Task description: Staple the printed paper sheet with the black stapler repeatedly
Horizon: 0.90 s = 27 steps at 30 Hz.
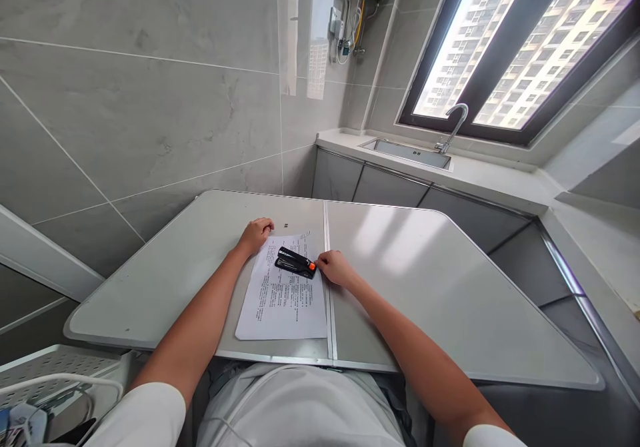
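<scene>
Printed white paper point(283, 307) lies on the light folding table, just left of its central seam. On the upper part of the sheet rests a black stapler point(295, 262) with an orange part at its right end. My left hand point(256, 235) is on the table at the paper's upper left corner, its fingers curled closed; whatever is under them is hidden. My right hand point(336, 267) is closed beside the stapler's orange end, its fingertips at or touching it; I cannot make out anything inside the fingers.
The table point(400, 287) has a metal seam down its middle. A tiny dark object point(286, 225) lies beyond the paper. A white basket point(65, 360) with items stands at the lower left. Behind are a counter point(490, 174), a sink point(413, 154) and a window.
</scene>
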Tool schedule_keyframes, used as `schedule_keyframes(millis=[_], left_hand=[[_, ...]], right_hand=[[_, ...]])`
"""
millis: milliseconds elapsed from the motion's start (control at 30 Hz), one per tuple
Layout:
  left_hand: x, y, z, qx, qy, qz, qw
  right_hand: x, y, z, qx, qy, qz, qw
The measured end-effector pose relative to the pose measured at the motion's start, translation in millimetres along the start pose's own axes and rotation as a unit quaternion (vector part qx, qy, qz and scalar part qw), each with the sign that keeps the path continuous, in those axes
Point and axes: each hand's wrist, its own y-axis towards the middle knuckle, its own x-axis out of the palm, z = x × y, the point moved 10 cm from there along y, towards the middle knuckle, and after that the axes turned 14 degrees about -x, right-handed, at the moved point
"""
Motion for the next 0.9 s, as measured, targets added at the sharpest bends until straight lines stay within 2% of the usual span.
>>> schedule_keyframes(millis=[333, 900], left_hand=[[11.9, 2.8, -7.4, -0.005, 0.007, -0.036, 0.999], [13.2, 0.7, -5.5, -0.016, 0.013, -0.043, 0.999]], right_hand=[[-10.8, -7.1, 13.2, 0.046, 0.001, -0.019, 0.999], [-2.8, -7.5, 0.8, 0.040, -0.028, -0.011, 0.999]])
